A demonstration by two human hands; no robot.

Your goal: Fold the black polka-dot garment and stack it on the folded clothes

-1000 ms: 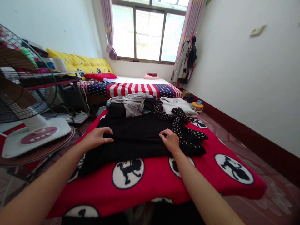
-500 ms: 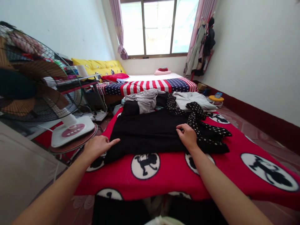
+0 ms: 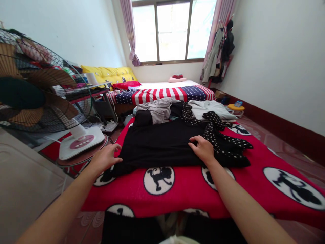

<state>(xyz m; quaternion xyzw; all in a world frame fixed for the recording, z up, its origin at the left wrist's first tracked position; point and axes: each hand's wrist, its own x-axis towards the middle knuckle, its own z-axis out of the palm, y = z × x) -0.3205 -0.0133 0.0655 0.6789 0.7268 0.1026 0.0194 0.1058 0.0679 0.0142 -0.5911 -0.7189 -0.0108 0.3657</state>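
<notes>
While the left hand (image 3: 106,158), thumb and fingers parted, is at the left edge of the black garment (image 3: 157,142) spread on the red blanket (image 3: 188,191), the right hand (image 3: 202,148) curves over that garment beside spotted fabric (image 3: 213,135), its grip unclear.

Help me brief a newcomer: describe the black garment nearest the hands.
Find the red cover with round white patches. Across its middle lies the black garment. Unlike the grey cloth and white cloth just beyond, it is spread wide, with dotted fabric at its right end.
</notes>
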